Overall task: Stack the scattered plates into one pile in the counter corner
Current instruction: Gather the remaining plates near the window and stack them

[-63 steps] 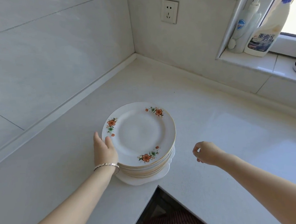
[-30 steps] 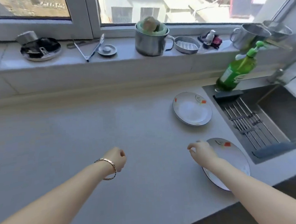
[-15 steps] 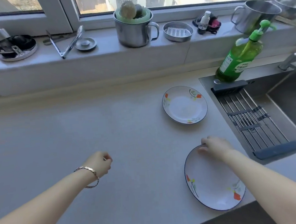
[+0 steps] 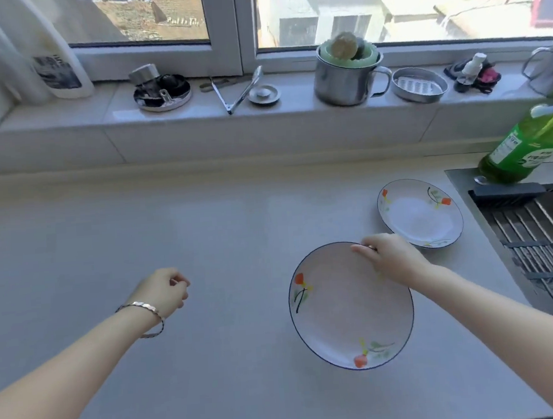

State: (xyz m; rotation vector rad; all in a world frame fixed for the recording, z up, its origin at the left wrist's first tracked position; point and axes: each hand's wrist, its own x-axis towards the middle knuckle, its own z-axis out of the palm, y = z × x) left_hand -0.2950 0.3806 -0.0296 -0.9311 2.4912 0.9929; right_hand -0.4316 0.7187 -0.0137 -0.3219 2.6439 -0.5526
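Observation:
My right hand (image 4: 390, 257) grips the far rim of a white plate (image 4: 344, 312) with a blue edge and red flowers, which is tilted and raised off the grey counter (image 4: 139, 225). A second plate of the same pattern (image 4: 416, 216) lies flat on the counter just beyond that hand, near the sink. My left hand (image 4: 163, 291), with a bracelet at the wrist, hovers over the counter to the left, fingers curled with nothing in them. The plate pile in the corner is out of view.
A sink with a slatted rack (image 4: 539, 243) lies at the right, a green soap bottle (image 4: 526, 149) at its back corner. On the windowsill stand a steel mug (image 4: 346, 77), a small steel tray (image 4: 420, 84), tongs (image 4: 240, 90) and a white jug (image 4: 52, 61).
My right hand has taken the near plate by its rim, lifted it off the counter and carried it left. The view has shifted left. My left hand stays curled.

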